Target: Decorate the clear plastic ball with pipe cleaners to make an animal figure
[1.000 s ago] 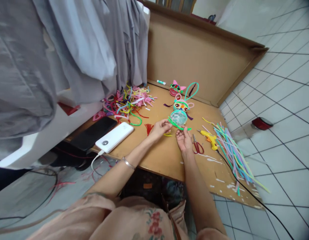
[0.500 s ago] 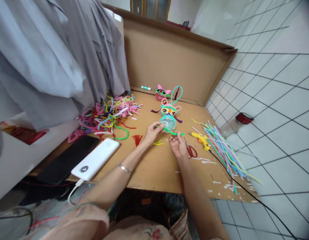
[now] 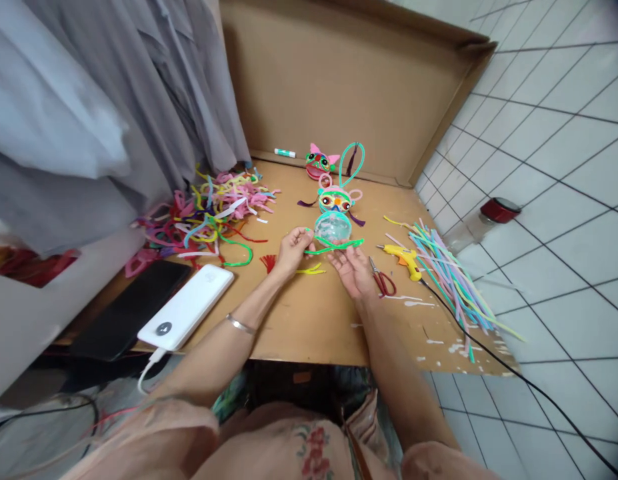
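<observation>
Green pipe cleaner strands [image 3: 333,245] cross each other in a narrow X between my hands, just above the table. My left hand [image 3: 293,252] is closed in a pinch at their left ends. Palm up, my right hand [image 3: 355,268] supports the right part, with the thumb against the strands and the other fingers loosely curled. Right behind them is a round clear dish with a green rim [image 3: 333,225]. Behind that stands an animal face made of pipe cleaners [image 3: 335,201], with pink ring ears, dark tassels and a green loop. Whether the strands are one bent piece cannot be made out.
Red-handled scissors [image 3: 387,285], a yellow glue gun [image 3: 405,259] with a cord and straight pipe cleaners [image 3: 446,283] lie right. A tangled pipe cleaner pile [image 3: 213,217], white power bank [image 3: 186,307] and black phone [image 3: 129,310] lie left. A second animal face [image 3: 319,163] stands behind.
The view has tipped down a little. The green strand between my hands now shows as two crossing lengths, and my right fingers have spread out beneath them.
</observation>
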`<state>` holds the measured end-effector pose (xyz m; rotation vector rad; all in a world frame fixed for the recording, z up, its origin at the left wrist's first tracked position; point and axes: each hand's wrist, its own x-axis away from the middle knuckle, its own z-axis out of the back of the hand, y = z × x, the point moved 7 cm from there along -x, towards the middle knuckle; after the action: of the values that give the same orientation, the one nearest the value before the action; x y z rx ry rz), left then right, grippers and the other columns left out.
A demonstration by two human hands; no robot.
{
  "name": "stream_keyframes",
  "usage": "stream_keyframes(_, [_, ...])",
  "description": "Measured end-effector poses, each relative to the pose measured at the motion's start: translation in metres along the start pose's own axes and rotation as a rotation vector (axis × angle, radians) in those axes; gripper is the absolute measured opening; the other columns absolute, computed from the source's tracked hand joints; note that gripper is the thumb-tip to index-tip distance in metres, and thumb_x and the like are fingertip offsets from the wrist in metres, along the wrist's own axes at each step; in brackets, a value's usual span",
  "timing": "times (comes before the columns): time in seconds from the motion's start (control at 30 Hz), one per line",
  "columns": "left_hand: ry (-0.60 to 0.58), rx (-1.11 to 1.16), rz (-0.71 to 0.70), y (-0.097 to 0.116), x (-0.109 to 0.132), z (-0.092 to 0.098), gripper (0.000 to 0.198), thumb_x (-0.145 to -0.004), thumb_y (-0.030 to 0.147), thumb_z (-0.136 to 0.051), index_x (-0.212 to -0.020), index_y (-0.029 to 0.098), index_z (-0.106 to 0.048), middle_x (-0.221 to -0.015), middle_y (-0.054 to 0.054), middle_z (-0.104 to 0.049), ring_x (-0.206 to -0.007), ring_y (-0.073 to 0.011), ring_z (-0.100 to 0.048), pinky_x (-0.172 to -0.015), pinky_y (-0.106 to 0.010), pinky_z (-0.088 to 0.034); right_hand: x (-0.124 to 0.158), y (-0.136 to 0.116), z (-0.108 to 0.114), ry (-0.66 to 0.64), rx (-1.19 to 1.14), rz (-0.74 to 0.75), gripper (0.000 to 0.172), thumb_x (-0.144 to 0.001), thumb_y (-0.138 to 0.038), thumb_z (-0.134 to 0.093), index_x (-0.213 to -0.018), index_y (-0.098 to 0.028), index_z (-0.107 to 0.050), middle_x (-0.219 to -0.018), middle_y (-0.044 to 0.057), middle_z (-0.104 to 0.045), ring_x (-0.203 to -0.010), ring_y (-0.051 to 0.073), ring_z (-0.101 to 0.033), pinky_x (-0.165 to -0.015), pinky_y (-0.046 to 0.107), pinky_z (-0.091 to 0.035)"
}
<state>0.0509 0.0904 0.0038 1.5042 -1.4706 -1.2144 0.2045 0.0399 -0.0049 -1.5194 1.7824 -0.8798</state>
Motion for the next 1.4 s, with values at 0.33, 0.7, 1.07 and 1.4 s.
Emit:
stream_keyframes(0.33, [0.030, 0.052, 0.054, -0.003, 0.002, -0.002, 0.033, -0.068, 0.040, -0.079, -0.071, 0.017, -0.055, -0.061, 0.004, -0.062, -0.046, -0.0053, -0.051, -0.045, -0.017, -0.036, 0.001, -0.005, 0.008, 0.074, 0.179, 0.101, 0.030, -0.062, -0.038, -0.084, -0.080, -0.021, -0.068, -0.064, -0.005, -0.066, -0.055, 0.010, -0.059, -0.057, 0.024, -0.053])
stream_keyframes(0.7, [-0.022, 0.587, 0.266, 0.009, 0.001, -0.001, 0.025, -0.093, 0.031, -0.057, -0.072, 0.019, -0.050, -0.057, 0.004, -0.047, -0.054, -0.0091, -0.052, -0.072, -0.030, -0.054, 0.021, -0.052, 0.020, 0.371, 0.902, 0.671, 0.016, -0.077, -0.035, -0.065, -0.072, -0.021, -0.070, -0.072, 0.003, -0.065, -0.072, 0.019, -0.058, -0.072, 0.033, -0.047])
stream_keyframes(1.07, [0.155, 0.631, 0.154, 0.029, -0.006, 0.028, 0.030, -0.089, 0.027, -0.067, -0.073, 0.018, -0.044, -0.049, 0.012, -0.027, -0.037, -0.0025, -0.024, -0.046, -0.016, -0.030, 0.027, -0.044, -0.005, 0.049, 1.326, 0.894, 0.021, -0.091, -0.025, -0.049, -0.085, -0.021, -0.069, -0.081, 0.006, -0.067, -0.080, 0.020, -0.063, -0.076, 0.033, -0.049])
stream_keyframes(1.4, [0.434, -0.310, -0.317, 0.128, -0.063, 0.103, 0.012, -0.081, 0.020, -0.057, -0.089, 0.016, -0.065, -0.074, 0.000, -0.063, -0.065, -0.0104, -0.057, -0.062, -0.020, -0.044, 0.018, -0.039, 0.007, 0.209, 1.178, 0.545, 0.048, -0.092, -0.052, -0.042, -0.093, -0.015, -0.072, -0.078, 0.007, -0.068, -0.072, 0.020, -0.056, -0.069, 0.031, -0.042])
